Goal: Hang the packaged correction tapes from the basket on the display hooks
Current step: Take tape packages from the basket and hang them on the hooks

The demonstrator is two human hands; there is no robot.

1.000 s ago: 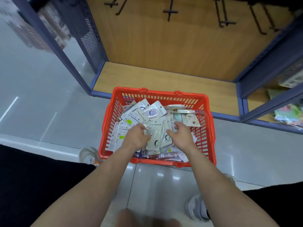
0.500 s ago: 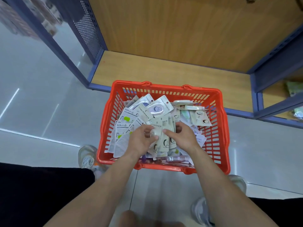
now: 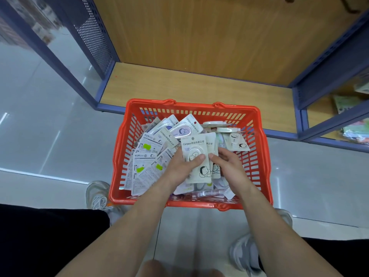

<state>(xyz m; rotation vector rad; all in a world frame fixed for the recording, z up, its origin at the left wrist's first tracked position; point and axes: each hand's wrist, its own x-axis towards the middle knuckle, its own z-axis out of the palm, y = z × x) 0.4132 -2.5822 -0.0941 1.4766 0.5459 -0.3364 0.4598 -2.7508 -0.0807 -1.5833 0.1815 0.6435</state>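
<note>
both hands raised cream packs (image 3: 196,156) above basket (image 3: 257,140)

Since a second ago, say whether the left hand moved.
Yes. The left hand moved right, toward the basket's middle, and grips a packet.

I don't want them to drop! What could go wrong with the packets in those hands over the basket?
The left hand pinches the front packet and the right hand pinches the back packet; either might slip back into the heap. The loose packets leaning inside the red basket could slide too.
</note>
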